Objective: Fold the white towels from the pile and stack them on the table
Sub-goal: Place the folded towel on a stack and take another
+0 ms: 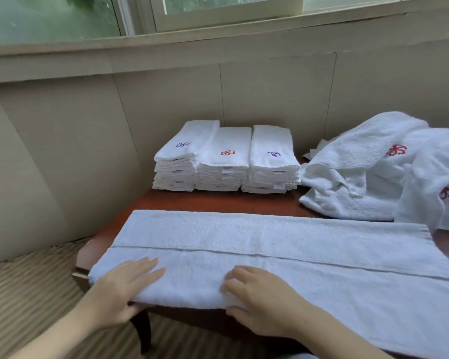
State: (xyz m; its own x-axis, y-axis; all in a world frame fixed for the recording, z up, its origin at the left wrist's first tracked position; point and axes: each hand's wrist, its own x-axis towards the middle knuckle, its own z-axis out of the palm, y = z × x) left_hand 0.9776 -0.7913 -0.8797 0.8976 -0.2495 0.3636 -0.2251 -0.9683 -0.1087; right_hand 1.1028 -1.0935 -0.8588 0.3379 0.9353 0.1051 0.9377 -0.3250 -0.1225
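Lying under both hands (pixel 126 287) (pixel 261 299): towel (pixel 270 237)

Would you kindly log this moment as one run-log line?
towel: folded lengthwise | left hand: flat on it | right hand: rests on it | folded stacks: three, table rear | pile: right
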